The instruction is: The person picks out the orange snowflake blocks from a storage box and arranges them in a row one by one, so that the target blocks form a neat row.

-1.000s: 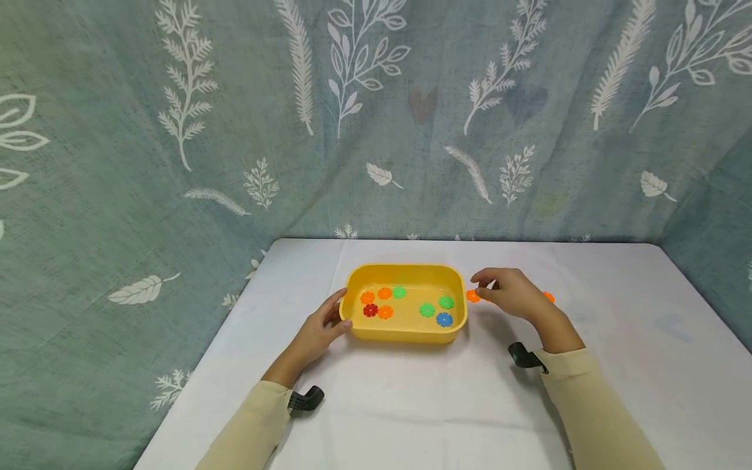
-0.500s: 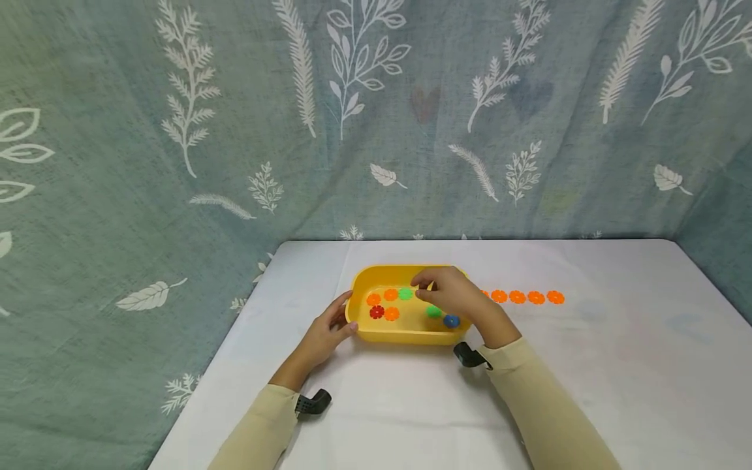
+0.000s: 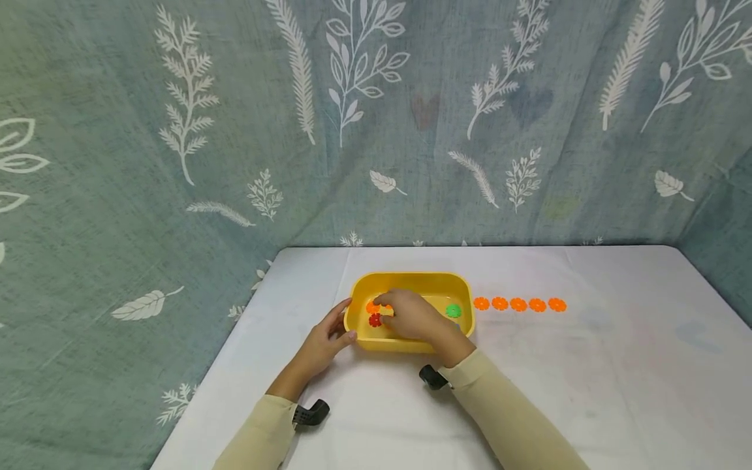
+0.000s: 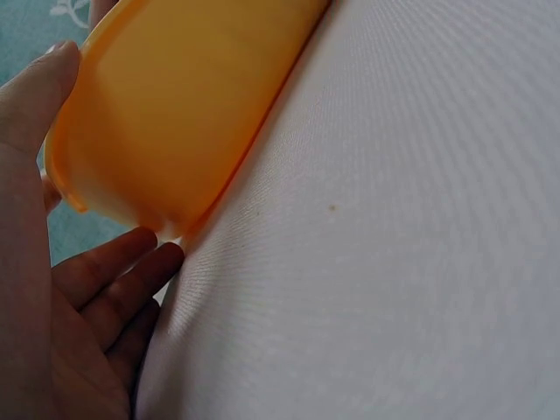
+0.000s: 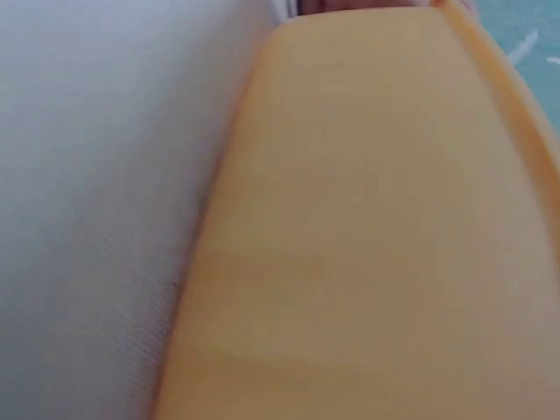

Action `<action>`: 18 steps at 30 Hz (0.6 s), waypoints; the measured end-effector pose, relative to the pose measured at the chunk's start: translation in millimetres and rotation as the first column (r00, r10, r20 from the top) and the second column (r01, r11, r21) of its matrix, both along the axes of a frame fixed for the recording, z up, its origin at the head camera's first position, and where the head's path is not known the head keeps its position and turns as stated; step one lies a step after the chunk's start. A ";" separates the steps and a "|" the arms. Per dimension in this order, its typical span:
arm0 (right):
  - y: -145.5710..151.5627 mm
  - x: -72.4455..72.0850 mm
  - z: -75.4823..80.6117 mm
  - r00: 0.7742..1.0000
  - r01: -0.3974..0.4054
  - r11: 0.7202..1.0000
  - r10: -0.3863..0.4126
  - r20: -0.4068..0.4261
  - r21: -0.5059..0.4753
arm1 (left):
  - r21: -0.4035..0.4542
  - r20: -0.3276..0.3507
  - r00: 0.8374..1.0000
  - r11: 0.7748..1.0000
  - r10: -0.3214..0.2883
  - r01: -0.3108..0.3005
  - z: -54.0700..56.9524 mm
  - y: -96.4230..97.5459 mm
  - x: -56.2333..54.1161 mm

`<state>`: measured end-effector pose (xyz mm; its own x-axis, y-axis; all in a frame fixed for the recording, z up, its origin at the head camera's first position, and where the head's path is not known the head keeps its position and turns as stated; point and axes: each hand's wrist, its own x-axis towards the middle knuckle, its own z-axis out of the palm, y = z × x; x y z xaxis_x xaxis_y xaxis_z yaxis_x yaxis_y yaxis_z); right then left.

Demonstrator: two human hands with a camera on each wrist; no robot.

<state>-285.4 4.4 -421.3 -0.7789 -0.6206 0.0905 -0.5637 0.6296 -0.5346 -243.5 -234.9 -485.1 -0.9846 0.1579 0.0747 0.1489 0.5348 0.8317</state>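
Observation:
A yellow plastic tray (image 3: 411,345) stands on the white-covered table. My left hand (image 3: 322,343) holds its left end, thumb at the near corner and fingers along the outer wall; the left wrist view shows thumb and fingertips against the tray (image 4: 175,114). My right hand (image 3: 411,316) reaches inside, thumb and forefinger apart over the left part. By those fingertips lie an orange flower-shaped disc (image 3: 372,307) and a red flower-shaped disc (image 3: 375,320). Toward the right end is a green flower-shaped disc (image 3: 454,311). My right hand hides other discs. Only the tray's outer wall (image 5: 367,219) fills the right wrist view.
Several orange flower-shaped discs lie in a straight row (image 3: 518,305) on the table, running right from the tray. The white cloth (image 3: 376,418) covers the tabletop. A green leaf-patterned curtain (image 3: 435,163) hangs behind it and along the left.
My right hand has moved left from the orange row, across the tray's right part, down to its left part. The row is now uncovered. My left hand keeps its hold on the tray.

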 end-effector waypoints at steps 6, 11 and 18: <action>-6.1 0.7 -7.3 1.000 0.009 0.997 -0.010 0.021 0.080 | 0.001 0.005 1.000 1.000 0.001 -0.001 -1.7 -2.3 0.2; -7.5 0.7 -8.2 0.999 0.049 0.984 -0.052 0.009 0.172 | -0.011 -0.021 1.000 1.000 -0.008 0.008 -2.6 -3.5 -1.6; -6.0 1.2 -8.1 0.996 0.084 0.964 -0.082 -0.021 0.252 | -0.013 -0.009 1.000 1.000 -0.020 0.020 -2.1 -4.3 -2.8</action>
